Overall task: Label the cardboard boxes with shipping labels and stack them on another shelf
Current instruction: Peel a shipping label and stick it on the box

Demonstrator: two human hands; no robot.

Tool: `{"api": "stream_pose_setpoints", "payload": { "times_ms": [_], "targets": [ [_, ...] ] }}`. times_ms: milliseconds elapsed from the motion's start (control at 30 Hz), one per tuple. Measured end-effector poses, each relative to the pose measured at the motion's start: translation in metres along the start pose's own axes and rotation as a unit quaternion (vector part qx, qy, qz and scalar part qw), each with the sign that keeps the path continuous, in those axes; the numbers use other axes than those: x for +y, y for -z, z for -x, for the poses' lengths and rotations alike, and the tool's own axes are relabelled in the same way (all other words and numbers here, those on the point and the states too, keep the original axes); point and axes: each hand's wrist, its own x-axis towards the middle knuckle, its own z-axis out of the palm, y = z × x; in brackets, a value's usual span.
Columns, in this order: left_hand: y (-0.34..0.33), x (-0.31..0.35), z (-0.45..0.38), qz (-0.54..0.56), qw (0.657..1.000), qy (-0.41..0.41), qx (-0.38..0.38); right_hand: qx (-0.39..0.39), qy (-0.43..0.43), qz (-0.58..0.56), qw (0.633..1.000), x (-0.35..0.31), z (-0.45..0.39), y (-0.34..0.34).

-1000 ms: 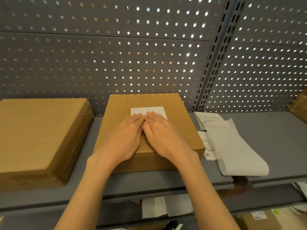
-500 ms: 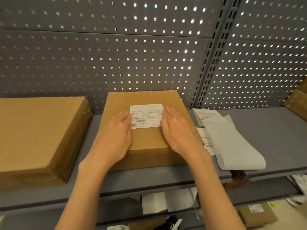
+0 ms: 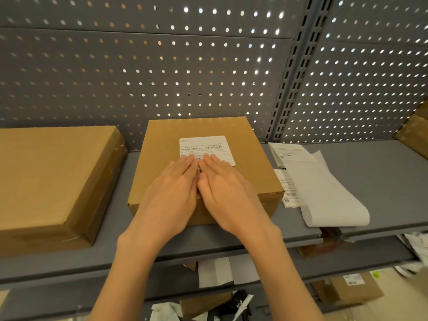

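Note:
A brown cardboard box (image 3: 250,181) stands in the middle of the grey shelf (image 3: 382,177). A white shipping label (image 3: 206,144) lies on the box's top. My left hand (image 3: 171,193) and my right hand (image 3: 229,193) lie flat side by side on the box top. Their straight fingertips press on the label's lower edge and cover part of it. A second, wider cardboard box (image 3: 51,181) with no label in sight sits to the left on the same shelf.
Loose label sheets and a curled strip of white backing paper (image 3: 324,195) lie on the shelf right of the box. A perforated grey back panel (image 3: 162,77) closes the rear. Another box corner (image 3: 414,133) shows at far right. Boxes and papers sit on lower levels.
My hands had spread apart to the label's left and right sides; now they have come back together over the label's lower middle.

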Motion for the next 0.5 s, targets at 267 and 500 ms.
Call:
{"api": "stream_pose_setpoints", "payload": {
  "times_ms": [267, 500],
  "targets": [
    [0.011, -0.013, 0.012, -0.023, 0.999, 0.023, -0.021, 0.035, -0.059, 0.018, 0.997, 0.023, 0.012, 0.006],
    [0.017, -0.021, 0.021, -0.025, 0.998, 0.054, -0.024, 0.054, -0.082, 0.014, 0.995, 0.031, 0.017, 0.007]
  ]
}}
